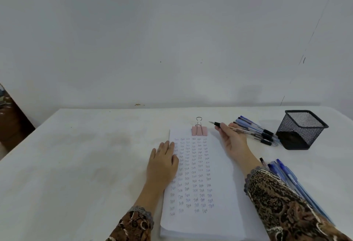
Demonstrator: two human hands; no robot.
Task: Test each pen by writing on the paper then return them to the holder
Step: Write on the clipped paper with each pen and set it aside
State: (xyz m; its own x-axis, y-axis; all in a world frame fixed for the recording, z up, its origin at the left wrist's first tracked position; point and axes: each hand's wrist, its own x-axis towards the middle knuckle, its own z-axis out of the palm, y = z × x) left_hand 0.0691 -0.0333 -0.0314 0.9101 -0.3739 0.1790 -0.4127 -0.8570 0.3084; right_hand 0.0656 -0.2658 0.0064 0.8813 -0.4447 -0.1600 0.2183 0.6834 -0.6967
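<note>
A white paper stack [219, 174], covered with rows of small written words, lies on the table under a pink binder clip [199, 130]. My left hand [163, 161] rests flat on the paper's left edge. My right hand [232, 138] holds a clear pen with a black grip [217, 124] above the paper's top right corner, tip pointing left. Several blue pens [256, 131] lie just right of that hand. The black mesh holder [300, 129] stands at the far right and looks empty.
Another bunch of blue pens [288, 175] lies along my right forearm, partly hidden by the patterned sleeve. The white table [86, 154] ends against a pale wall. A dark wooden object [11, 118] stands beyond the table's left edge.
</note>
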